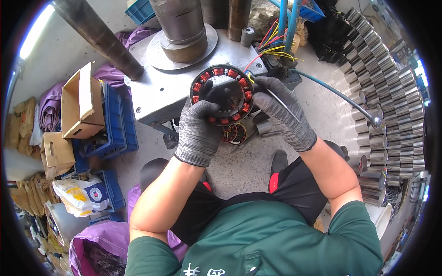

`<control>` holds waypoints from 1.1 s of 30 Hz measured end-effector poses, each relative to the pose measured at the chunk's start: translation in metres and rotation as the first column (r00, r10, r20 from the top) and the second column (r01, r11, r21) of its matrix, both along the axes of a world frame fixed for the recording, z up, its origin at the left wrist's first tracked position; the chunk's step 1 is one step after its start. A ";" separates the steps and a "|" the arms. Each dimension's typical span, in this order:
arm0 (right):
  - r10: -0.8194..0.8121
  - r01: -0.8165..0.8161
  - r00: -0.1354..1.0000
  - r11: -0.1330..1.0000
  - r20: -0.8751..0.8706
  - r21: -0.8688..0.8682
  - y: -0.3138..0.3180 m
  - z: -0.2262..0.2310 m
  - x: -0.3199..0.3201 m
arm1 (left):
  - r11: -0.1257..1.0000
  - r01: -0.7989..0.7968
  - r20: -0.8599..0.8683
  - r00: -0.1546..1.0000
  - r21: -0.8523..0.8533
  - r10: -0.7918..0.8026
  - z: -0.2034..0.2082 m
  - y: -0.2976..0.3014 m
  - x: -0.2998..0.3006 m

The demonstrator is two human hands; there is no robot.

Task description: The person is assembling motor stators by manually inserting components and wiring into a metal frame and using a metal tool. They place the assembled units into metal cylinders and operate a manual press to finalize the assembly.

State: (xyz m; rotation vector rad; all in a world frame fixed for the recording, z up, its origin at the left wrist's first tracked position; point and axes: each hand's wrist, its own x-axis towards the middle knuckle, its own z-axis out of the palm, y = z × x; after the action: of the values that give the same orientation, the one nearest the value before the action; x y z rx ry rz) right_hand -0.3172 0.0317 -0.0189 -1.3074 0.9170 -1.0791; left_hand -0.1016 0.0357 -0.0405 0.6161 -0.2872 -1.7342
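A motor stator ring [247,96], black-rimmed with red copper coils inside, is held up in front of the press by my left hand [198,135]. That hand wears a grey knit glove and grips the ring's lower left side, thumb over the rim. My right hand [290,122], gloved alike, is closed around a thin metal rod [282,105] at the ring's right edge. Beside its fingertips a short yellow wire [251,78] and a red wire [252,61] come off the ring. Below the ring another wound stator [238,133] shows partly, the rest hidden behind the held one.
Ahead stands a press with a grey metal bed [154,94], a round plate [209,46] and thick columns [99,37]. Blue crates [117,119] and cardboard boxes [83,106] stack at left. Stacked metal cylinders [391,101] line the right. A ball-ended lever [375,121] reaches rightward.
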 end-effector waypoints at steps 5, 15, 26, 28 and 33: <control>-0.071 0.069 0.996 0.997 -0.057 -0.040 0.005 0.002 0.011 | 0.981 0.017 0.145 0.989 -0.192 0.011 -0.004 0.003 -0.008; -0.099 0.099 0.995 0.995 0.002 -0.025 -0.027 0.003 -0.019 | 0.964 0.249 0.652 0.747 -0.097 -0.127 0.010 0.004 -0.009; -0.095 0.092 0.969 0.995 0.230 0.022 -0.019 0.010 -0.030 | 0.982 0.081 -0.034 0.996 0.169 -0.077 -0.026 -0.013 -0.006; -0.063 0.085 0.986 0.986 0.157 -0.140 -0.015 0.011 -0.027 | 0.983 0.087 -0.102 0.992 0.164 -0.071 -0.028 -0.017 0.002; -0.127 -0.012 0.962 0.865 -0.242 -0.501 0.006 0.014 -0.014 | 0.991 -0.062 -0.167 0.983 0.116 0.081 -0.031 -0.019 0.004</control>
State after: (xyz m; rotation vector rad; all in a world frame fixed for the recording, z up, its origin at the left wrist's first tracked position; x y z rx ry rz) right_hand -0.3308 0.0377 -0.0044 -1.9044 0.9098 -1.2583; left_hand -0.0975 0.0164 -0.0711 0.5456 -0.0475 -1.7293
